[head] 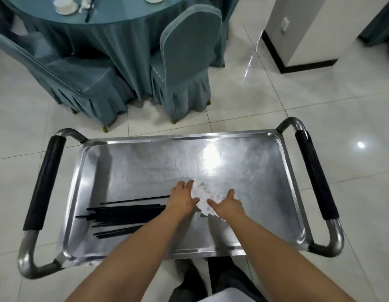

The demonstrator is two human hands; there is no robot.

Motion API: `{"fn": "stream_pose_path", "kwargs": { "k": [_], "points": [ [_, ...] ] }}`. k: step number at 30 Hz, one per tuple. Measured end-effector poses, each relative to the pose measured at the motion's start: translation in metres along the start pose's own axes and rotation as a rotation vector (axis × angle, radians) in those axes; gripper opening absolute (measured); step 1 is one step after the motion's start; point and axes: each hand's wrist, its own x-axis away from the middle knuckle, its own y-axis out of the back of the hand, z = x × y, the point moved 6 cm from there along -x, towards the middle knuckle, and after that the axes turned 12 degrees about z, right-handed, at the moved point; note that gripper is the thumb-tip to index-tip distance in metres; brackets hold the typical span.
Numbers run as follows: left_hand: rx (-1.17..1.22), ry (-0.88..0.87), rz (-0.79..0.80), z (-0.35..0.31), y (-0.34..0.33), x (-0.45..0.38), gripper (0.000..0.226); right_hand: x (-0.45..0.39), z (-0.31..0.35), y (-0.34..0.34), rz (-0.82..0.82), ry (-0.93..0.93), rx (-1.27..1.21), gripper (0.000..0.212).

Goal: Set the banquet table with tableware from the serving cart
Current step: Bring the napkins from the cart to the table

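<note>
Steel tray top of the serving cart (132, 171), scuffed and glaring, fills the lower half of the head view; raised lip all round, padded handles at 9 and 3 o'clock.

Left hand (182, 198) and right hand (226, 205) meet near tray centre, cupped from either side round a small cluster of white pieces (202, 198). Blurred; they look like small ceramic rests or spoons, cannot tell which. Fingers of both hands curl in against the cluster, which sits on the steel between the palms, not yet clear of it.

Black chopsticks (123, 216) lie loose in a fanned heap at 9 o'clock of the hands, tips nearly under the left wrist.

Handling, as a judgement: the white pieces are probably light, hard, glazed and slippery on steel, liable to chip if knocked together or dropped. Best gathered from both flanks and scooped from beneath, not squeezed. Chopsticks are stiff, light, prone to roll; take them as a bundle mid-length.

Room: bare tray from 12 to 3 o'clock. Tray lip will stop sliders. Banquet table (115, 16) at 11 o'clock, already bearing white bowls (65, 6); two draped chairs (185, 62) stand between cart and table, with open tiled floor (298, 94) at 1 o'clock.
</note>
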Motion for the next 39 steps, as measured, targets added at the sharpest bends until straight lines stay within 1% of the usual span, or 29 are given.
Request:
{"fn": "stream_pose_path", "kwargs": {
  "k": [2,5,9,11,15,17,19,22,24,28,32,34,36,39],
  "points": [
    [-0.03,-0.009,0.0,-0.003,-0.004,-0.008,0.072,-0.006,0.008,-0.003,0.022,-0.022,0.085,0.103],
    [-0.075,0.005,0.006,-0.003,-0.008,-0.014,0.075,-0.012,0.011,-0.008,0.007,-0.025,0.183,0.094],
    [-0.129,0.008,-0.028,-0.003,-0.01,-0.021,0.092,-0.016,0.01,-0.012,-0.01,-0.001,0.076,0.083],
    [-0.15,0.025,-0.032,-0.006,-0.011,-0.024,0.1,-0.014,0.01,-0.01,-0.022,0.006,0.089,0.076],
    [-0.181,0.08,-0.058,-0.012,-0.015,-0.03,0.106,-0.011,0.004,-0.005,-0.075,0.025,0.085,0.08],
    [-0.186,0.107,-0.069,-0.015,-0.019,-0.034,0.1,-0.013,0.001,-0.005,-0.098,0.052,0.139,0.077],
    [-0.159,0.123,-0.065,-0.019,-0.025,-0.037,0.088,-0.014,-0.002,-0.005,-0.127,0.08,0.211,0.074],
    [-0.123,0.117,-0.079,-0.026,-0.034,-0.038,0.071,-0.013,-0.001,-0.008,-0.163,0.119,0.415,0.075],
    [-0.101,0.118,-0.101,-0.029,-0.038,-0.036,0.066,-0.012,-0.002,-0.011,-0.186,0.144,0.532,0.075],
    [-0.137,0.12,-0.134,-0.035,-0.045,-0.035,0.067,-0.013,-0.012,-0.003,-0.221,0.187,0.499,0.071],
    [-0.167,0.097,-0.131,-0.033,-0.051,-0.034,0.065,-0.017,-0.019,0.002,-0.237,0.29,0.614,0.068],
    [-0.141,0.108,-0.129,-0.029,-0.053,-0.031,0.064,-0.02,-0.02,0.002,-0.215,0.318,0.663,0.073],
    [-0.098,0.145,-0.137,-0.021,-0.052,-0.027,0.064,-0.022,-0.017,0.005,-0.174,0.348,0.656,0.074],
    [-0.008,0.214,-0.146,-0.004,-0.048,-0.014,0.064,-0.023,-0.008,0.01,-0.108,0.377,0.637,0.066]
  ]
}}
